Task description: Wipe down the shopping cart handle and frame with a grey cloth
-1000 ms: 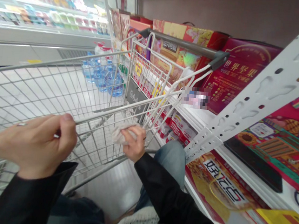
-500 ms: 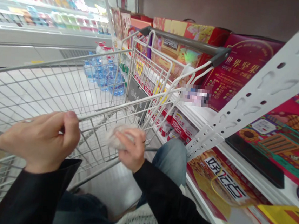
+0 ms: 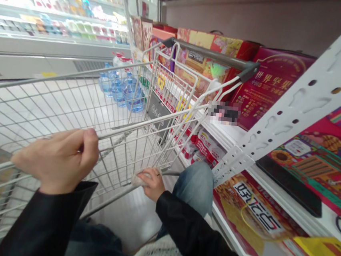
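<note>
The left hand [image 3: 60,159], at about 8 o'clock, has a firm, closed grip on a wire rail of the shopping cart [image 3: 147,121], its thumb curled over the top. The right hand [image 3: 153,184], lower at about 6 o'clock, has a closed grip on a crumpled whitish wad [image 3: 137,180], perhaps tissue or thin plastic, which sits by the cart's wires; whether it touches them is hard to tell. So far the wad is in hand, not set down. Black sleeves [image 3: 185,226] run back from both wrists, and a denim knee [image 3: 195,182] lies just beside the right hand. Farther out, bottled water [image 3: 125,93] stands beyond the cart at about 12 o'clock, and gift boxes [image 3: 206,65] line a shelf at about 1 o'clock.
</note>
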Demonstrator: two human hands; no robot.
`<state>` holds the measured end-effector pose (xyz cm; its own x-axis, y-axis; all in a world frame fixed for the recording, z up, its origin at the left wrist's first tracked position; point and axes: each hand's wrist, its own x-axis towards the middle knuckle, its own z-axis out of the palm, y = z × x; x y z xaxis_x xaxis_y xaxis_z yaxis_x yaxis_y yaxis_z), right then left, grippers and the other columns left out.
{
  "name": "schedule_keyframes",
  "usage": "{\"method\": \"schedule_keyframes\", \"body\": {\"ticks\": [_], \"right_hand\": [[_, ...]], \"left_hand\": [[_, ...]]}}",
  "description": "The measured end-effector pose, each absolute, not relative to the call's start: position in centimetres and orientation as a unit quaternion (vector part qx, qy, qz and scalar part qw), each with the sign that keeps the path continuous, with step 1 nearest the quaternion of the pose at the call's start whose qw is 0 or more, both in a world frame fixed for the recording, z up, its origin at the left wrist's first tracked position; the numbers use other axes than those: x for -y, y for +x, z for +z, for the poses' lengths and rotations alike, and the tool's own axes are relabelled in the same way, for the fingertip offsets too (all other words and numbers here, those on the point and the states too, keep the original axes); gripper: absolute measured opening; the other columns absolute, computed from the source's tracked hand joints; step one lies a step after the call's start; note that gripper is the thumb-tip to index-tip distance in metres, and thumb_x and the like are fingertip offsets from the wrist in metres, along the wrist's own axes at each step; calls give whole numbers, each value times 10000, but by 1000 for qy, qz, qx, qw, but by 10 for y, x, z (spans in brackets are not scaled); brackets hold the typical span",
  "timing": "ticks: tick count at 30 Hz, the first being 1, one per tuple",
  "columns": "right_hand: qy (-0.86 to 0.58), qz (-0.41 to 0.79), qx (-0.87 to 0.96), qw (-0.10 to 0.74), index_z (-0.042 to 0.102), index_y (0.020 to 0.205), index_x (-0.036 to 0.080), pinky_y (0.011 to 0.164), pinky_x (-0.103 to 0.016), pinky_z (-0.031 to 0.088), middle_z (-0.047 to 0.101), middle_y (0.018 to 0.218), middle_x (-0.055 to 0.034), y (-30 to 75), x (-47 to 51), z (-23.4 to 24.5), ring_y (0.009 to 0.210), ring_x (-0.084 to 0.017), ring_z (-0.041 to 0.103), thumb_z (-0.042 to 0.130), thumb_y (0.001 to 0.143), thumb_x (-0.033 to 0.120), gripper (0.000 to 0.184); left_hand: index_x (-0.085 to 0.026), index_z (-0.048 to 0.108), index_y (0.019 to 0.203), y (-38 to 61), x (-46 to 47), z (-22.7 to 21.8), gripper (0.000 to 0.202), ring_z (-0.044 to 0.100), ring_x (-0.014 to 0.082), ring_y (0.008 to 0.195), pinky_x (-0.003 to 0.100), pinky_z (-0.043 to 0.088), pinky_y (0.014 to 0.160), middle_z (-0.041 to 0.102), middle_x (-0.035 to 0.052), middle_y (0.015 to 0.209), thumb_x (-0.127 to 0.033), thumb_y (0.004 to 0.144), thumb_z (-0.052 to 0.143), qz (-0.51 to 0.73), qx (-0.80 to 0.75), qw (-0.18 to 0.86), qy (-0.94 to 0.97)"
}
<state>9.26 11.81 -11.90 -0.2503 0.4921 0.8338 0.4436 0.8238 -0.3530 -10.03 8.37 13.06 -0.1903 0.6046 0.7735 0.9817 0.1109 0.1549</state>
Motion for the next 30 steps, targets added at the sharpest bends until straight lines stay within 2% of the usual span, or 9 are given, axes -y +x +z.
{"method": "schedule_keyframes", "body": {"ticks": [2, 5, 9, 11, 17, 20, 23, 26, 30], "right_hand": [[-305, 11, 766, 566, 730, 1161, 231, 911, -380, 552, 673, 1070, -66, 104, -124, -89, 1038, -205, 639, 595, 744, 29, 483], [-329, -19, 700, 634, 649, 1332, 252, 1080, -515, 500, 618, 1242, -107, 123, -147, -13, 1231, -267, 594, 578, 829, 70, 539], [-321, -71, 550, 768, 643, 1331, 287, 1059, -481, 536, 599, 1245, -95, 128, -172, 59, 1181, -246, 629, 638, 889, 153, 462], [-298, -80, 555, 773, 668, 1292, 277, 1015, -461, 559, 611, 1196, -91, 119, -170, 50, 1140, -240, 639, 626, 880, 145, 435], [-316, -17, 689, 652, 706, 1179, 219, 944, -448, 578, 638, 1095, -97, 91, -141, -69, 1071, -247, 654, 570, 791, 102, 428], [-312, 4, 703, 640, 712, 1153, 211, 931, -416, 581, 647, 1079, -87, 87, -129, -93, 1056, -231, 659, 570, 767, 71, 434], [-303, 22, 692, 655, 685, 1196, 207, 912, -388, 589, 646, 1094, -82, 90, -120, -75, 1048, -212, 658, 573, 773, 37, 469], [-311, 33, 654, 689, 657, 1262, 241, 923, -420, 593, 627, 1140, -75, 109, -120, -22, 1065, -217, 653, 582, 807, 44, 502], [-330, -95, 562, 752, 618, 1335, 293, 1018, -530, 547, 569, 1221, -80, 149, -154, 59, 1157, -252, 619, 610, 896, 131, 469]], "left_hand": [[-182, 451, 563, -101, -83, 129, 429, 200, 114, 556, 315, 94, 649, 312, -27, 521, -430, 886, 586, -338, 694, 277, -571], [-183, 463, 567, -103, -80, 126, 410, 199, 115, 561, 315, 100, 642, 334, -24, 527, -425, 867, 601, -336, 688, 285, -577], [-182, 460, 574, -104, -77, 126, 389, 211, 119, 565, 314, 98, 631, 367, -16, 539, -407, 860, 596, -342, 679, 287, -583], [-182, 458, 575, -103, -77, 127, 388, 225, 121, 565, 313, 97, 626, 373, -14, 539, -404, 863, 594, -341, 675, 283, -591], [-178, 448, 569, -102, -79, 129, 400, 226, 117, 555, 319, 96, 620, 365, -14, 531, -393, 876, 590, -341, 677, 282, -588], [-180, 450, 574, -102, -80, 128, 416, 209, 116, 551, 323, 97, 625, 345, -20, 526, -407, 900, 573, -341, 680, 285, -584], [-183, 439, 570, -99, -80, 129, 448, 206, 121, 550, 322, 96, 619, 343, -20, 527, -428, 933, 536, -345, 678, 291, -580], [-187, 437, 572, -96, -77, 130, 459, 249, 134, 559, 318, 97, 603, 347, -13, 533, -434, 951, 516, -342, 674, 286, -589], [-192, 433, 593, -97, -74, 129, 439, 237, 139, 561, 318, 92, 596, 333, -18, 547, -423, 957, 518, -342, 668, 296, -591]]}}
